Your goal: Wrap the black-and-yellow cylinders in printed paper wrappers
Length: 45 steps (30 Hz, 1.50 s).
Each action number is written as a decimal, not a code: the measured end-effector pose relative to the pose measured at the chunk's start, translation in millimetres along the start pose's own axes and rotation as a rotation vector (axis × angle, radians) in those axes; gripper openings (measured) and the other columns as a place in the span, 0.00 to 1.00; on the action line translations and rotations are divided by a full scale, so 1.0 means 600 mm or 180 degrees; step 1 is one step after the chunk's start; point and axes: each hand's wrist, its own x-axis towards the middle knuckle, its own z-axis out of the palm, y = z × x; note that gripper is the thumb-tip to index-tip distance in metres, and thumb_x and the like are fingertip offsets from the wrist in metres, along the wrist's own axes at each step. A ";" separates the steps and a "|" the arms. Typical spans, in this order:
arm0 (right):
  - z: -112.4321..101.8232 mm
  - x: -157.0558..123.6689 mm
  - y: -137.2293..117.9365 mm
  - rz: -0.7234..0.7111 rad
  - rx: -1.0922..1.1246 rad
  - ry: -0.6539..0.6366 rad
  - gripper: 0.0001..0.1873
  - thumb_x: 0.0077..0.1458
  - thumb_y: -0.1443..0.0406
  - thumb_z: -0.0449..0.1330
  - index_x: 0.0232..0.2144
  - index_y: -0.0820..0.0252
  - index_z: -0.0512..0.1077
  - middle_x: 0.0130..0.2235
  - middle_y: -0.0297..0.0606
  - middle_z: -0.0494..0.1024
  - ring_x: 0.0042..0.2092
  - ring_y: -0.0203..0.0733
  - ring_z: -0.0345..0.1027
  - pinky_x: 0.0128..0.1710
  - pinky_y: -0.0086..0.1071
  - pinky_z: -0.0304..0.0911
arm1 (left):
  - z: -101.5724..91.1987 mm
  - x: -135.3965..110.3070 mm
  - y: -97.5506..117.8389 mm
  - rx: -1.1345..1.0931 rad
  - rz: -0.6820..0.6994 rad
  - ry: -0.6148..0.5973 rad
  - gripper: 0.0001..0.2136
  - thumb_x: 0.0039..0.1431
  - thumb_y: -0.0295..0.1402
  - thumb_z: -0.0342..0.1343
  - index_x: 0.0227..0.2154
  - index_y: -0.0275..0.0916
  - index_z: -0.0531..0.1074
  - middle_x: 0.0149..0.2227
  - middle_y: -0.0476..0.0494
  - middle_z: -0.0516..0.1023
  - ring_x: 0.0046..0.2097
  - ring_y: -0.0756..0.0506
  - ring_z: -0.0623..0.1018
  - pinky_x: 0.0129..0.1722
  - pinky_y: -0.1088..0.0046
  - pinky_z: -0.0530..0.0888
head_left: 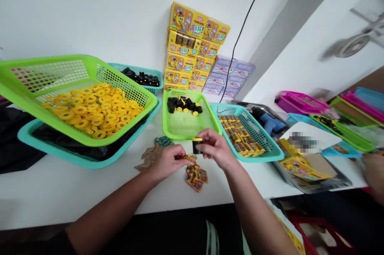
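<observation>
Yellow printed label (192, 158) is pinched in the grip of the left hand (169, 161) above the white desk (168, 195), back from its near edge; rightward, the grip of the right hand (216, 147) is clamped on a black yellow-topped cylinder (197, 146); farther right stands a teal plastic basket (277, 155).

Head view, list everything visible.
Table: one, white, below
Rings: many, yellow, left green basket
Baskets: many, green, teal, pink, throughout
Parts: many, black, back teal basket
Cups: many, black, yellow, middle green basket
Wrapped cups: many, yellow, right teal basket
Boxes: many, yellow, purple, by wall
Cable: one, black, by wall
Fan: one, pale, upper right
Carton: one, yellow, metal tray
Cloth: one, beige, by left hand
Labels: several, yellow, purple, on table
Held cup: one, black, yellow, right hand
Co-worker's hand: one, blurred, right edge
Left hand: one, centre, holding label
Right hand: one, centre, holding cup
</observation>
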 end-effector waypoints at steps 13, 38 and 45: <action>0.042 -0.053 0.049 0.0190 0.0777 0.0593 0.15 0.41 0.61 0.69 0.29 0.58 0.68 0.22 0.26 0.72 0.16 0.28 0.56 0.14 0.23 0.49 | 0.014 -0.007 0.018 -0.0862 -0.0726 -0.0409 0.16 0.45 0.42 0.67 0.23 0.37 0.69 0.20 0.53 0.70 0.21 0.52 0.71 0.22 0.75 0.69; 0.070 -0.067 0.085 -0.0072 0.0145 0.1073 0.15 0.43 0.56 0.69 0.23 0.58 0.69 0.20 0.28 0.69 0.20 0.32 0.60 0.21 0.27 0.56 | 0.032 -0.019 0.005 -0.1558 -0.1166 -0.0211 0.11 0.45 0.35 0.65 0.25 0.36 0.68 0.25 0.51 0.68 0.29 0.51 0.68 0.29 0.75 0.63; 0.082 -0.066 0.079 0.0086 0.1041 0.1219 0.12 0.42 0.60 0.68 0.26 0.56 0.68 0.18 0.26 0.68 0.17 0.33 0.63 0.18 0.27 0.56 | 0.032 -0.019 0.019 -0.2493 -0.1529 -0.0508 0.12 0.45 0.35 0.66 0.24 0.36 0.67 0.25 0.47 0.74 0.27 0.49 0.73 0.27 0.73 0.67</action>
